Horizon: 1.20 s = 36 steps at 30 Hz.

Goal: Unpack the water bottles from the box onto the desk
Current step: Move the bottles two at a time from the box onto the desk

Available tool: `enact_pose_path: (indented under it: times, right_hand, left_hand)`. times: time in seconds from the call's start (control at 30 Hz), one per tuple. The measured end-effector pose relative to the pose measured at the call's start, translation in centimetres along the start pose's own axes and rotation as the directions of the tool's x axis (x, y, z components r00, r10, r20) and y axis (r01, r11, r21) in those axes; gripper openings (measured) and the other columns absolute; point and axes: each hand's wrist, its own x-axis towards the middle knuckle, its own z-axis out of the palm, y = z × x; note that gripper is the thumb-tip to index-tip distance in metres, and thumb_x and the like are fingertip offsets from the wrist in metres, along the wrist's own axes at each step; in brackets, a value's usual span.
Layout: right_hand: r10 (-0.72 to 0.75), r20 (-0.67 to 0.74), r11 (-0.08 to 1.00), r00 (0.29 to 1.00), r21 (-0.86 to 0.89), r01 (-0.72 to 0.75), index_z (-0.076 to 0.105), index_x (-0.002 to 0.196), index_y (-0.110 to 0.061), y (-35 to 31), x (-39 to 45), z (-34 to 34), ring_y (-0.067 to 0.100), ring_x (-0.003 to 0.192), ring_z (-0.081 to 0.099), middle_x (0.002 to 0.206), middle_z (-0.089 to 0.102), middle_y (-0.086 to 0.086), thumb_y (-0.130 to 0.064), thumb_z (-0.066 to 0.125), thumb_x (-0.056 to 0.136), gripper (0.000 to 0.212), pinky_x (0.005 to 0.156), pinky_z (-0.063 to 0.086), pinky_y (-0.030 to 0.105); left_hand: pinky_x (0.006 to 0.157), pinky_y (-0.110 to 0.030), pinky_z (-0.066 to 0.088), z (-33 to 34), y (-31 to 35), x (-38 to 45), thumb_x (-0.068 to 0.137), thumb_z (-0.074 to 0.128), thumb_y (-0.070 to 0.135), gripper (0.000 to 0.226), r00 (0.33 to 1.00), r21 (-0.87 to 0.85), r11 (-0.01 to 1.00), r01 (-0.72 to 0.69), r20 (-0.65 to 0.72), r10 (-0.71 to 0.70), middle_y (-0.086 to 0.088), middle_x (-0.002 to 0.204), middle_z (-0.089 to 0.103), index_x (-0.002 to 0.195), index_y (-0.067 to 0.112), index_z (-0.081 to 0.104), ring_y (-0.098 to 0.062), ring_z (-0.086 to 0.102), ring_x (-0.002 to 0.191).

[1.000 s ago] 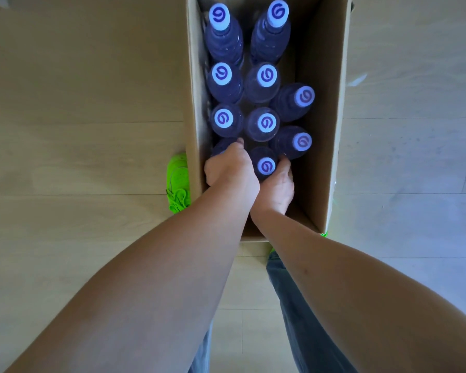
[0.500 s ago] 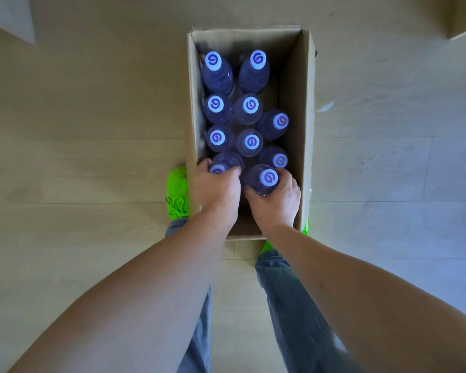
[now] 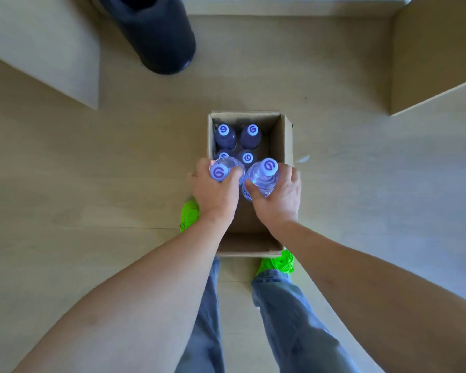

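An open cardboard box [image 3: 284, 135] stands on the floor between my feet. Several water bottles with white, purple-swirl caps stand upright in its far end, the far-left one [image 3: 223, 134] among them. My left hand [image 3: 213, 195] grips one clear bottle [image 3: 221, 172] just below its cap. My right hand [image 3: 279, 200] grips a second bottle [image 3: 264, 175] the same way. Both held bottles are raised above the box's middle, side by side. They and my hands hide the bottles beneath.
A dark round bin [image 3: 156, 36] stands on the floor beyond the box. Light wooden surfaces jut in at the upper left [image 3: 38, 44] and upper right [image 3: 439, 49]. My green shoes [image 3: 189, 215] flank the box's near end on the wood-look floor.
Both hands closed on a bottle each and lifted them up out of the box. The view pulled back and upward, so the box looks smaller and the bin and side surfaces came into sight.
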Motion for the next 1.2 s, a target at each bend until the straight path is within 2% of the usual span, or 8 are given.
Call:
enact_pose_path:
  times: [0.1,0.2,0.3,0.4,0.6,0.87,1.07,1.2]
  right_hand:
    - [0.030,0.014,0.991,0.999,0.133,-0.031,0.041,0.120,-0.019,-2.4,0.9,-2.0,0.027,0.099,0.058,0.105,0.058,-0.003,-0.049,0.068,0.073,0.062,0.077,0.038,0.026]
    - [-0.001,-0.005,0.989,1.000,0.150,0.002,0.037,0.113,-0.030,-5.6,1.8,-4.7,0.025,0.089,0.062,0.090,0.055,-0.013,-0.054,0.063,0.072,0.055,0.070,0.039,0.027]
    - [-0.084,-0.066,0.987,0.994,0.130,0.092,0.042,0.112,-0.028,-9.3,2.9,-8.2,0.022,0.093,0.057,0.100,0.059,-0.004,-0.061,0.060,0.072,0.055,0.071,0.035,0.026]
    - [-0.151,-0.116,0.976,0.982,0.141,0.166,0.049,0.119,-0.030,-13.6,3.8,-12.3,0.020,0.095,0.055,0.096,0.058,-0.006,-0.065,0.065,0.070,0.062,0.078,0.043,0.031]
    - [-0.187,-0.214,0.948,0.959,0.217,0.233,0.047,0.121,-0.039,-22.7,4.9,-20.5,0.017,0.097,0.049,0.096,0.049,-0.003,-0.063,0.072,0.067,0.065,0.085,0.040,0.030]
    - [-0.291,-0.222,0.892,0.931,0.290,0.348,0.040,0.094,-0.050,-34.7,5.2,-33.0,0.000,0.083,0.053,0.094,0.049,-0.013,-0.062,0.065,0.067,0.038,0.066,0.037,0.023]
    - [-0.384,-0.292,0.849,0.876,0.262,0.459,0.045,0.103,-0.045,-42.4,3.7,-40.5,0.015,0.088,0.055,0.092,0.053,-0.008,-0.062,0.064,0.068,0.043,0.074,0.043,0.034]
    - [-0.398,-0.307,0.828,0.865,0.286,0.483,0.049,0.103,-0.039,-46.6,3.6,-44.0,0.019,0.091,0.058,0.094,0.053,-0.006,-0.059,0.064,0.069,0.043,0.076,0.048,0.036]
  left_hand:
    - [0.078,-0.038,0.047,-1.2,4.5,-0.2,0.053,0.069,0.038,0.042,0.999,-0.048,0.998,-0.050,-0.005,0.050,-0.009,0.095,0.057,0.083,0.015,0.049,-0.020,0.051,0.086]
    - [0.071,-0.041,0.053,-2.7,9.4,-0.7,0.052,0.065,0.033,0.033,0.996,-0.073,0.995,-0.071,0.040,0.074,0.003,0.078,0.059,0.076,0.024,0.045,-0.023,0.060,0.077]
    - [0.070,-0.033,0.054,-4.7,14.0,-1.4,0.052,0.062,0.029,0.025,0.992,-0.101,0.989,-0.105,0.055,0.111,0.012,0.071,0.062,0.074,0.032,0.054,-0.018,0.063,0.075]
    - [0.076,-0.041,0.055,-7.1,19.2,-2.2,0.051,0.063,0.027,0.020,0.977,-0.092,0.974,-0.205,0.038,0.209,0.000,0.075,0.069,0.071,0.022,0.065,-0.028,0.064,0.080]
    - [0.050,-0.035,0.040,-12.3,31.2,-4.9,0.040,0.060,0.030,0.014,0.965,-0.051,0.966,-0.252,0.066,0.255,-0.004,0.046,0.050,0.044,0.017,0.057,-0.027,0.046,0.057]
    - [0.050,-0.034,0.043,-20.0,46.3,-9.5,0.041,0.062,0.021,0.013,0.935,-0.167,0.926,-0.338,0.048,0.350,-0.001,0.045,0.049,0.036,0.014,0.051,-0.021,0.044,0.048]
    - [0.059,-0.033,0.053,-25.3,55.1,-13.4,0.042,0.065,0.023,0.011,0.901,-0.194,0.882,-0.429,-0.030,0.432,-0.001,0.051,0.065,0.040,0.014,0.060,-0.024,0.064,0.058]
    - [0.054,-0.025,0.047,-28.5,59.4,-15.5,0.046,0.063,0.018,0.006,0.899,-0.295,0.856,-0.425,-0.030,0.436,0.006,0.045,0.061,0.050,0.013,0.063,-0.010,0.056,0.041]
